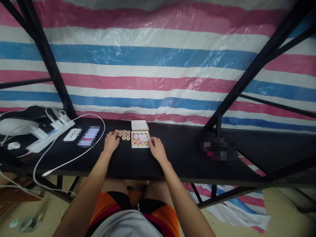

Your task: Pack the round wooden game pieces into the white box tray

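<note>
A small white box stands on the black tabletop with its lid tipped back. Inside lie several round xiangqi pieces with red characters, partly under a pale, clear-looking wrap. Left of the box, several more loose xiangqi pieces sit close together in rows on the table. My left hand lies at the left end of these pieces, fingers stretched out, fingertips at the nearest ones. At the box's right wall my right hand has its thumb and fingertips closed on the rim.
To the left are a power strip with chargers, a white cable, a white flat object and a blurred-out phone-like object. A pixelated dark item lies right. Black frame bars flank the table; striped sheeting hangs behind.
</note>
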### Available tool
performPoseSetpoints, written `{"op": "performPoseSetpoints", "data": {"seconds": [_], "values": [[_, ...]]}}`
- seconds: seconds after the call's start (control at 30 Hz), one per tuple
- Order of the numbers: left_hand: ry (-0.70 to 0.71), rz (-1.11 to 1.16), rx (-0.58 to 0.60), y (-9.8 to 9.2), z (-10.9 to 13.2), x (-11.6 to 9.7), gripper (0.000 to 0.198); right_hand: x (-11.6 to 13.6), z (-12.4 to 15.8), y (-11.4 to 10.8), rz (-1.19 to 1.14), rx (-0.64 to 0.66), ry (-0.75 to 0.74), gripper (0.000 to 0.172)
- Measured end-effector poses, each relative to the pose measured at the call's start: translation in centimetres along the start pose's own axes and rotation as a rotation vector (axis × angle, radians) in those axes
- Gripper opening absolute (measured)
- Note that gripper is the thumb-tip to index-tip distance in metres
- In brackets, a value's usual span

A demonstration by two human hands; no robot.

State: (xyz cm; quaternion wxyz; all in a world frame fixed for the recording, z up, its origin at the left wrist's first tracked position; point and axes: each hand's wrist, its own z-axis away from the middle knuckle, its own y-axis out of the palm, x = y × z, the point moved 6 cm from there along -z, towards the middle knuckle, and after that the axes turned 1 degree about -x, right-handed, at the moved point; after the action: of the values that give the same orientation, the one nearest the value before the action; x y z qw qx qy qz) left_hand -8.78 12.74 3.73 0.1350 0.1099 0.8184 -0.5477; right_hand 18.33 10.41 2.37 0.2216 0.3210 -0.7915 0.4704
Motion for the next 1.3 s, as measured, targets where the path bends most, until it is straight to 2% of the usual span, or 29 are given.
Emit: {"op": "performPoseSetpoints", "data": {"seconds": [0.2,0.5,0.67,0.77,0.87,1.0,1.13,1.3], "values": [[0.008,-0.064,0.028,0.2,0.2,-0.1,0.033,-1.5,-2.9,1.2,0.001,0.188,-0.075,0.026],[-0.028,-0.102,-0.022,-0.1,0.3,0.2,0.031,-2.0,-2.2,1.7,0.061,0.143,-0.111,0.031],[-0.025,-0.146,-0.003,-0.4,0.5,0.2,0.024,-1.1,-1.9,0.8,0.076,0.06,-0.157,0.031],[-0.024,-0.098,-0.063,-1.0,0.6,-0.3,0.024,0.2,-1.4,0.6,0.104,0.074,-0.246,0.029],[0.103,0.149,-0.107,-1.3,0.8,-2.1,0.026,1.4,-0.9,0.7,0.133,0.119,-0.306,0.027],[0.359,0.475,-0.003,-0.3,1.4,-5.6,0.021,3.4,-0.2,0.8,0.165,0.139,-0.386,0.027],[0.487,0.55,0.062,0.6,2.0,-7.7,0.02,5.5,0.7,1.1,0.102,0.186,-0.518,0.03],[0.548,0.584,0.098,1.0,2.3,-8.3,0.018,5.9,0.9,1.1,0.003,0.172,-0.574,0.026]]}}
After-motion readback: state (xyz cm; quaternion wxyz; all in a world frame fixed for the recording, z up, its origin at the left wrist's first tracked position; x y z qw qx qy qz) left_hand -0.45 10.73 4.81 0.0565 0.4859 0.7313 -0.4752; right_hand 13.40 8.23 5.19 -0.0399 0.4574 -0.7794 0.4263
